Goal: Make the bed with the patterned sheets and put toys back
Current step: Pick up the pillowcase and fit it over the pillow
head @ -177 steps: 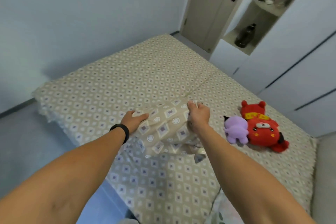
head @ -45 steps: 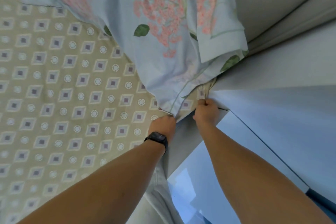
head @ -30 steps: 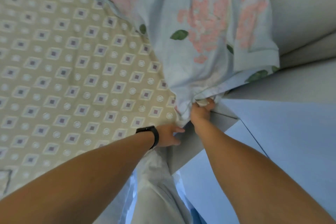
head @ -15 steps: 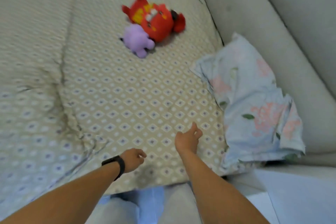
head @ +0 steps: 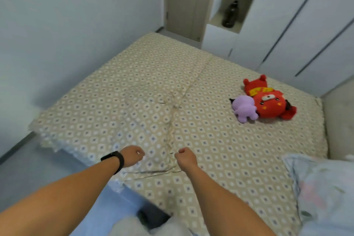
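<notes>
Two plush toys (head: 262, 101) on one patterned sheet (head: 153, 82); two hands (head: 132, 156) above.

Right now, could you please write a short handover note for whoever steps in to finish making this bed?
Left hand: fingers curled, holding nothing that I can see, above the near edge of the bed.
Right hand: fingers curled too, beside a ridge in the patterned sheet; whether it pinches the fabric I cannot tell.
Done: the patterned sheet covers the mattress.
Left: a long wrinkle runs up the middle and wants smoothing. The floral pillow lies crumpled at the near right corner. The red plush toy and purple plush toy lie together on the right side, not yet put back.
</notes>
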Available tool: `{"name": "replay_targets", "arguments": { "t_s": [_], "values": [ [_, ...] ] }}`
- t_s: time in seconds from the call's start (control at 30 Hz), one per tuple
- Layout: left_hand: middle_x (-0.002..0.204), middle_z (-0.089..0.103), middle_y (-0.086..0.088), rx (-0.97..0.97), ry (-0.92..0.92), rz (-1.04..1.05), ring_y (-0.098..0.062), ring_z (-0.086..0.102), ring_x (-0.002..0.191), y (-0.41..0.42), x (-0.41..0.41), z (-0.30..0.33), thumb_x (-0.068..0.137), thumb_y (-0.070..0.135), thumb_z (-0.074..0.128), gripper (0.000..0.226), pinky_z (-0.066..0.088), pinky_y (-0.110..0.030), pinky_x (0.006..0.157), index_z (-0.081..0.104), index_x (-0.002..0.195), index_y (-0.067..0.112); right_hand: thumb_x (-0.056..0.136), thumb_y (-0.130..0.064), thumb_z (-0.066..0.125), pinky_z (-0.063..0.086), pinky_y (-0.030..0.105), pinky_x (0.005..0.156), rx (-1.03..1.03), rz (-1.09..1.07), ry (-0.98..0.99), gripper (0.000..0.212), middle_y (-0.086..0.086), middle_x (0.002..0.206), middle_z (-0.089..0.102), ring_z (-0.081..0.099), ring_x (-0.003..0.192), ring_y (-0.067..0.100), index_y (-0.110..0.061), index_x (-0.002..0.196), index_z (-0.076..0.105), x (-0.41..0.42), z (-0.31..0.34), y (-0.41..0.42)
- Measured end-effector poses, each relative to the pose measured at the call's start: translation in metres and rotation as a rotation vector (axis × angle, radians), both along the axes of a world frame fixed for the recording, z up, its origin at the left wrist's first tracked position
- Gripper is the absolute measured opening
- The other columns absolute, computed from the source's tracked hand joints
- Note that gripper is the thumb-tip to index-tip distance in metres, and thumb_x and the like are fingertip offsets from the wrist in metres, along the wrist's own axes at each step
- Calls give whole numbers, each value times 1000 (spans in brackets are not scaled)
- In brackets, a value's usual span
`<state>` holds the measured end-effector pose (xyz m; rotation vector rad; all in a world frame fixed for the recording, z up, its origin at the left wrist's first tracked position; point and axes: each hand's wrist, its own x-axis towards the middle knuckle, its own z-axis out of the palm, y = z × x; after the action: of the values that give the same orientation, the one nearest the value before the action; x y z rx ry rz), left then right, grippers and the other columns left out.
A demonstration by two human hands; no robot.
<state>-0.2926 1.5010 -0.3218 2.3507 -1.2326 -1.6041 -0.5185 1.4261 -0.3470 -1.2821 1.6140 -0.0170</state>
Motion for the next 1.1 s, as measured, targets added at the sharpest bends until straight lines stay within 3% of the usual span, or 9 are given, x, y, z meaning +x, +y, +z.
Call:
{"name": "replay_targets", "arguments": {
  "t_s": [0.13,0.23,0.4,0.53,0.7,0.87,0.93,1.0,1.1],
  "values": [
    [136,59,-8,-11,73,136,-22,62,106,36,29,9,103,20,52,30,53,-24,81,61,132,16,94,-23,57,44,36,68,60,129,-1,9,7,90,58,52,76,24,-15,96,56,55,-2,5],
    [141,56,-5,-45,67,159,-25,61,117,41,54,3,103,24,49,29,49,-34,99,64,128,22,94,-18,56,42,34,62,131,163,-21,7,8,85,55,51,74,24,-14,89,54,93,-5,14],
    [138,56,-6,-10,56,290,-26,59,113,46,116,-32,102,22,48,30,50,-38,98,60,129,22,95,-15,56,42,37,65,182,186,13,10,12,87,50,48,77,26,-9,88,51,158,-40,9],
    [122,61,-5,63,102,383,-24,60,104,30,183,-85,100,23,52,38,51,-37,91,54,138,19,96,-27,61,50,35,79,59,244,136,36,11,117,60,63,104,31,-8,126,56,230,-91,-8],
    [140,52,-11,192,168,515,-31,55,115,-10,251,-189,99,24,55,51,49,-40,94,43,148,19,97,-25,59,45,50,101,-64,418,316,52,6,148,35,39,134,35,-23,145,40,318,-190,-20],
    [115,57,-6,202,304,576,-27,59,104,-58,281,-308,95,24,57,27,46,-36,94,55,120,14,95,-28,57,45,49,93,-246,630,527,38,4,137,38,41,122,32,-28,132,48,373,-299,-30],
    [119,59,-6,225,405,673,-25,61,106,-68,280,-332,90,32,61,47,53,-40,94,48,135,27,97,-25,55,43,48,91,-338,709,588,28,5,132,45,44,120,32,-24,125,56,370,-316,-30],
    [111,59,-7,248,478,779,-24,61,96,-69,275,-332,92,28,63,67,55,-34,77,30,150,37,99,-20,51,42,45,90,-388,734,574,20,4,122,56,49,115,31,-23,117,60,360,-315,-29],
    [123,62,-7,221,498,780,-24,64,99,-65,268,-317,91,29,70,73,55,-30,65,31,152,30,96,-13,47,41,37,73,-264,500,354,9,4,94,60,56,86,27,-19,98,52,346,-280,-24]
  ]
}}
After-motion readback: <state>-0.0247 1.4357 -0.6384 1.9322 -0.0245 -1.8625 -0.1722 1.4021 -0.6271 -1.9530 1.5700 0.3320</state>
